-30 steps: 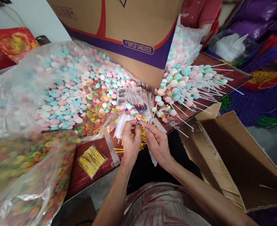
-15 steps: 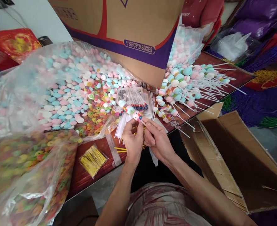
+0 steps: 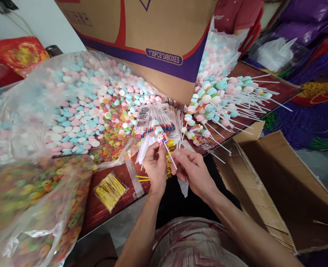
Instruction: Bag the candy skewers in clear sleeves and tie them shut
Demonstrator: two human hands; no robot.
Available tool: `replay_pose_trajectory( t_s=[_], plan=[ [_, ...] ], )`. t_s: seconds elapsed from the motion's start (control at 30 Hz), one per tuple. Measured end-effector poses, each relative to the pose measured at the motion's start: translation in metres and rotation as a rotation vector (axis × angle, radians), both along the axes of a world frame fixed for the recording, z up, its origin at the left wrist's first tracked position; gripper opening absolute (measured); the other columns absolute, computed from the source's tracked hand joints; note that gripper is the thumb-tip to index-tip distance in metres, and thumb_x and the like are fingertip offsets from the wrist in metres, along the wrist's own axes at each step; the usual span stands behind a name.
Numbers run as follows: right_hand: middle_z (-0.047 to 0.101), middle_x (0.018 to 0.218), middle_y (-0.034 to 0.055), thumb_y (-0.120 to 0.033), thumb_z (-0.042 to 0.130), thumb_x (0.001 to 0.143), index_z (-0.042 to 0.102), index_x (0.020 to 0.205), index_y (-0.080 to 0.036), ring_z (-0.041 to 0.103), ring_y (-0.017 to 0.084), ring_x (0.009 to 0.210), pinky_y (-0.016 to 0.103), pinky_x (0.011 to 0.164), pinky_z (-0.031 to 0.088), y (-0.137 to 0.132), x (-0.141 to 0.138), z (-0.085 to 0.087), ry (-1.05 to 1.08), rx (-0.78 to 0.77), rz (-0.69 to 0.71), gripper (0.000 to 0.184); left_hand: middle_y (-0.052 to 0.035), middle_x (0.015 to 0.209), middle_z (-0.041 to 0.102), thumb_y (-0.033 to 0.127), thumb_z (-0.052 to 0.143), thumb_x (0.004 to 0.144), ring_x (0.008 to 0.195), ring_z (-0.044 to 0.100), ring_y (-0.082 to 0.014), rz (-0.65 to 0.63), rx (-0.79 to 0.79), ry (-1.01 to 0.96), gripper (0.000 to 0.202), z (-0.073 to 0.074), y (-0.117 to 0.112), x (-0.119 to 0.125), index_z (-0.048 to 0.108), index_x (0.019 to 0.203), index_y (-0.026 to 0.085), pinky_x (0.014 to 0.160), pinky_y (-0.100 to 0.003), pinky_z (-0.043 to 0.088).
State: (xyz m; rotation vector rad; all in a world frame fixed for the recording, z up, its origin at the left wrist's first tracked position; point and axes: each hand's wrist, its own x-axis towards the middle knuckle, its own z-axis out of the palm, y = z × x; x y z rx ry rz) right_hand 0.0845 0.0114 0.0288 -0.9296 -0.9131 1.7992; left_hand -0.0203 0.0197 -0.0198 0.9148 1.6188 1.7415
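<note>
My left hand (image 3: 155, 168) is closed around the neck of a marshmallow skewer (image 3: 157, 130) in a clear printed sleeve. Its pastel candy end points away from me, and the white stick slants down toward my right hand. My right hand (image 3: 194, 168) has its fingers curled and pinched beside the lower stick; whether something small is between them is hidden. Just behind the stick lies a pile of gold twist ties (image 3: 170, 157). Beyond my hands are printed clear sleeves (image 3: 144, 115) and a bunch of white sticks (image 3: 144, 148).
A big clear bag of marshmallows (image 3: 75, 111) and a bag of gummy rings (image 3: 41, 200) cover the left. Nearby lies a packet of twist ties (image 3: 111, 190). Finished skewers (image 3: 216, 98) are heaped right. A carton (image 3: 158, 33) stands behind; an open box (image 3: 278, 193) is at right.
My right hand has come away from the sleeve's neck, moving slightly right and down. The skewer has swung more upright in my left hand, baring its white stick.
</note>
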Motion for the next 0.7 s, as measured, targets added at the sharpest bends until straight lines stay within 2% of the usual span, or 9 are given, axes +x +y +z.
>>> replay_pose_trajectory(
  t_s=[0.1,0.23,0.3,0.4,0.47,0.57,0.63,0.7],
  plan=[
    [0.059,0.056,-0.0027,-0.038,0.072,0.078,0.061,0.071,-0.015,0.035,0.002,0.036,0.018,0.035,0.018,-0.001,-0.002,0.003,-0.015,-0.034,0.048,0.027,-0.0026,0.082,0.069,0.035,0.067,0.083,0.074,0.063,-0.0137,0.0,-0.004,0.014,0.017,0.0,-0.001,0.001,0.07,0.089,0.019,0.071,-0.026,0.049],
    [0.052,0.052,-0.006,-0.036,0.073,0.077,0.058,0.071,-0.016,0.028,0.002,0.038,0.017,0.037,0.015,-0.001,-0.004,-0.005,0.04,-0.088,-0.021,0.025,-0.0018,0.079,0.067,0.033,0.064,0.085,0.069,0.062,-0.0134,-0.075,-0.043,-0.003,0.015,0.004,-0.001,0.002,0.067,0.089,0.019,0.067,-0.026,0.049],
    [0.05,0.052,-0.0064,-0.036,0.073,0.077,0.057,0.07,-0.016,0.027,0.002,0.04,0.017,0.039,0.016,0.001,-0.003,-0.012,0.037,-0.064,-0.042,0.027,-0.0024,0.081,0.068,0.031,0.061,0.086,0.072,0.063,-0.0142,-0.171,-0.049,0.102,0.013,0.007,-0.003,-0.002,0.067,0.089,0.019,0.07,-0.027,0.049],
    [0.048,0.053,-0.0063,-0.038,0.071,0.08,0.057,0.07,-0.016,0.028,0.003,0.043,0.018,0.042,0.018,0.007,0.001,-0.02,-0.016,-0.006,-0.043,0.027,-0.0026,0.083,0.068,0.026,0.058,0.088,0.078,0.063,-0.0149,-0.381,0.001,0.394,0.011,0.013,-0.01,-0.014,0.067,0.086,0.02,0.075,-0.027,0.048],
    [0.048,0.054,-0.0058,-0.038,0.068,0.083,0.057,0.071,-0.017,0.031,0.005,0.045,0.019,0.043,0.021,0.01,0.005,-0.023,-0.081,0.06,-0.056,0.027,-0.0022,0.081,0.067,0.026,0.058,0.089,0.078,0.061,-0.015,-0.485,0.014,0.457,0.012,0.017,-0.015,-0.022,0.067,0.083,0.021,0.075,-0.027,0.047],
    [0.048,0.057,-0.0047,-0.037,0.064,0.087,0.058,0.072,-0.018,0.039,0.008,0.051,0.021,0.048,0.031,0.011,0.008,-0.026,-0.207,0.18,-0.086,0.025,-0.0027,0.08,0.066,0.03,0.06,0.088,0.076,0.061,-0.0155,-0.542,-0.022,0.287,0.013,0.021,-0.021,-0.025,0.066,0.083,0.02,0.074,-0.027,0.048],
    [0.05,0.059,-0.0039,-0.037,0.059,0.09,0.058,0.075,-0.019,0.043,0.01,0.054,0.023,0.052,0.036,0.01,0.009,-0.026,-0.307,0.252,-0.112,0.023,-0.0034,0.081,0.067,0.035,0.063,0.087,0.078,0.062,-0.0159,-0.49,-0.06,0.126,0.016,0.023,-0.021,-0.022,0.066,0.084,0.02,0.076,-0.027,0.049],
    [0.05,0.06,-0.0034,-0.035,0.056,0.092,0.059,0.077,-0.02,0.045,0.012,0.055,0.024,0.054,0.037,0.008,0.008,-0.027,-0.423,0.328,-0.138,0.021,-0.0055,0.083,0.068,0.046,0.061,0.088,0.08,0.064,-0.0171,-0.391,-0.098,-0.045,0.028,0.026,-0.016,-0.018,0.067,0.085,0.019,0.077,-0.028,0.051]
  ],
)
